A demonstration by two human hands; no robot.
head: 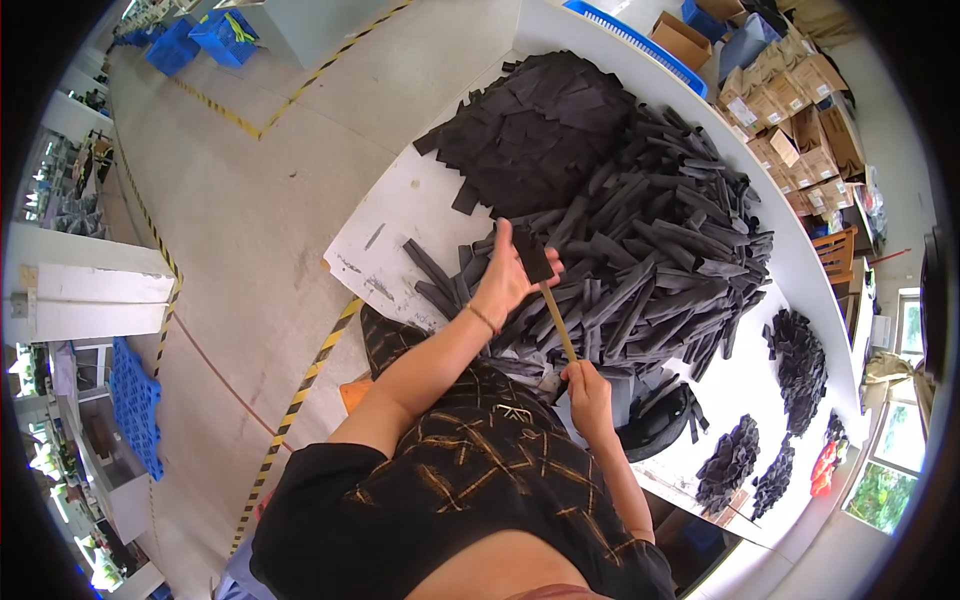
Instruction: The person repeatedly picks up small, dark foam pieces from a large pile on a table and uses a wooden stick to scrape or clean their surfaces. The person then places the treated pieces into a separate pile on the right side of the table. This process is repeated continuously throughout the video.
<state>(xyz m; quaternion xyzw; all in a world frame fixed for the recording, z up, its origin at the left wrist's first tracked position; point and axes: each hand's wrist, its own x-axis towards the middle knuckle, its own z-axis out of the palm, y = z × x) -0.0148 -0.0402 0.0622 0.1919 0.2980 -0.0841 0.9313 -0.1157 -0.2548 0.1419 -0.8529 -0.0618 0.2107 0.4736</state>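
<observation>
My left hand point(504, 276) is turned palm up, thumb apart, with a small flat black fabric piece point(532, 256) lying across its fingers. Fingertips show past the piece's right edge. In my right hand point(589, 397) is one end of a thin wooden stick point(559, 322). The stick's other end meets the lower edge of the fabric piece; whether it goes inside is hidden. Beneath and beyond both hands spreads a large heap of loose black fabric tubes point(645, 255). Behind my left hand rises a pile of flattened black pieces point(536, 127).
A white worktable point(375, 232) with a raised rim carries the piles. Smaller black bundles point(727, 465) lie to the right, near a black round container point(652, 427). A blue tray point(637, 37) and cardboard boxes point(787, 90) stand beyond. Striped tape point(300, 405) marks the floor.
</observation>
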